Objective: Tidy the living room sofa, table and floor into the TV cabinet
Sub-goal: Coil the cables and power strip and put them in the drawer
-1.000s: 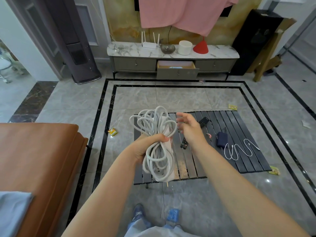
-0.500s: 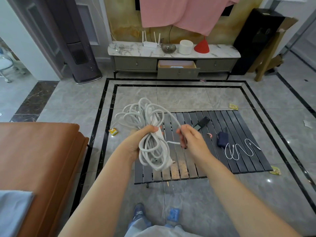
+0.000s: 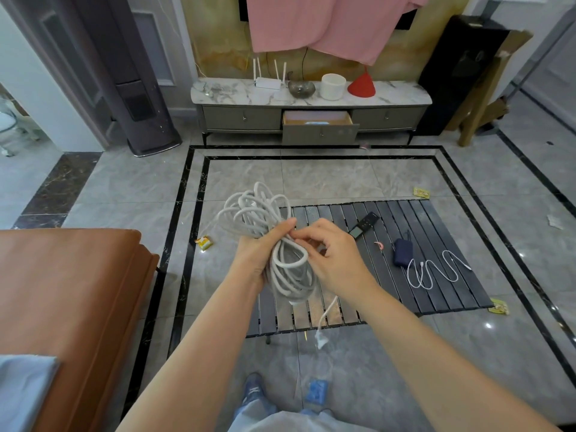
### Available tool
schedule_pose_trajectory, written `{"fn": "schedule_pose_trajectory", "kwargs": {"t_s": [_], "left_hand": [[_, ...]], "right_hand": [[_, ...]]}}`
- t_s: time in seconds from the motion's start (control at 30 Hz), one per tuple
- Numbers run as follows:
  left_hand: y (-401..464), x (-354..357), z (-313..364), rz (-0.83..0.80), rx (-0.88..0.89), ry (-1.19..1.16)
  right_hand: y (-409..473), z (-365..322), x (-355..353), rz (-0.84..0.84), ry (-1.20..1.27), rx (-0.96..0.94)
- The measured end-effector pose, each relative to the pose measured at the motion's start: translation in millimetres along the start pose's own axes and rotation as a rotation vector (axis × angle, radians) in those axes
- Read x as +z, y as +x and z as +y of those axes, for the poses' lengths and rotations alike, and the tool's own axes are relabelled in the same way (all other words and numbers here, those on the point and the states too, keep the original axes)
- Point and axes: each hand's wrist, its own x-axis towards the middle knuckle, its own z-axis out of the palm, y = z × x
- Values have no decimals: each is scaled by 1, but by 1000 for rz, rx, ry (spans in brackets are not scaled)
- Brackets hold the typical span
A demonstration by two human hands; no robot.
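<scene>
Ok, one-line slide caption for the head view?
Left hand grips a coiled white cable while the right hand pinches a loop above the slatted table.

No legible text, label or number anywhere.

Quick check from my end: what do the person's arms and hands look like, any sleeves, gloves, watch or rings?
Both forearms are bare to the bottom of the frame, with no sleeves in view. The left hand and right hand wear no gloves; no watch, bracelet or ring shows. Short plain nails show on the fingertips in view.
</scene>
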Motion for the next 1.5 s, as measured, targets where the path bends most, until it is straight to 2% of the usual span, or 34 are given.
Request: {"fn": "schedule_pose_trajectory", "kwargs": {"t_s": [0.1,0.17,0.27,0.33,0.37,0.43,0.53,0.6,0.7,0.8,0.9,1.0,1.1,1.23,1.33,1.5], "left_hand": [[0,-5,-1,-5,-50,30],[-2,-6,-2,-3,-56,52],[-2,-9,2,22,-108,-32],[-2,-11,7,13,-119,-56],[-1,-12,9,10,-105,-46],[-1,-12,13,16,-59,-27],[0,-10,14,-4,-25,-20],[1,-13,14,-18,-35,-18],[1,-18,14,-40,-64,29],[2,-26,15,-94,-151,130],[-2,-28,15,-141,-253,295],[-7,-23,6,-153,-247,378],[-6,-17,-4,-147,-217,287],[-5,-8,-9,-100,-146,189],[-6,-5,-11,-124,-125,136],[-5,-6,-17,-133,-85,78]], "right_hand": [[0,-6,-6,-133,-85,-77],[0,-11,-16,-129,17,32],[1,-9,-28,147,284,290],[1,6,-33,256,165,463],[-1,15,-33,211,52,563],[-10,34,-29,-1,-47,796],[-28,51,-14,-275,212,1052],[-35,55,-3,-271,496,1095],[-33,51,6,-114,907,1092],[-23,46,3,0,1060,999],[-13,35,-2,29,934,852],[-6,17,1,-29,770,680],[-7,6,15,-78,646,571],[-16,4,29,-14,472,462],[-24,2,29,59,536,399],[-28,4,24,7,455,302]]}}
